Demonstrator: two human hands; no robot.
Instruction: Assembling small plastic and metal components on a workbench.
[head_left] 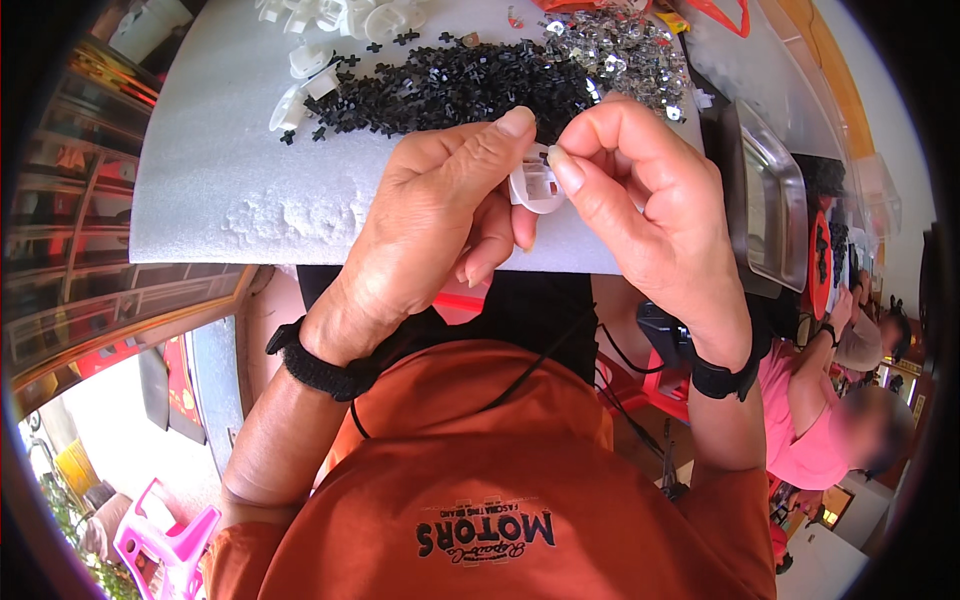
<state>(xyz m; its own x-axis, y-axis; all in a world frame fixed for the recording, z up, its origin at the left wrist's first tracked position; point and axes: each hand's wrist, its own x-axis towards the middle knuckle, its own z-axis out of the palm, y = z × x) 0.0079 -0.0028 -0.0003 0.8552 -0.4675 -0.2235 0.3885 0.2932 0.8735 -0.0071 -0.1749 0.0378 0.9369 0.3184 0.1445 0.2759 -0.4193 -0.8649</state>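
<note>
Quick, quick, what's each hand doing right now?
Left hand: closed, holding a white plastic piece.
Right hand: thumb and finger at the piece's edge; whether they're gripping anything can't be told.

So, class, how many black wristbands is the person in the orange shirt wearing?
2: one wristband around the left wrist and a second wristband around the right wrist; both show plainly.
</note>
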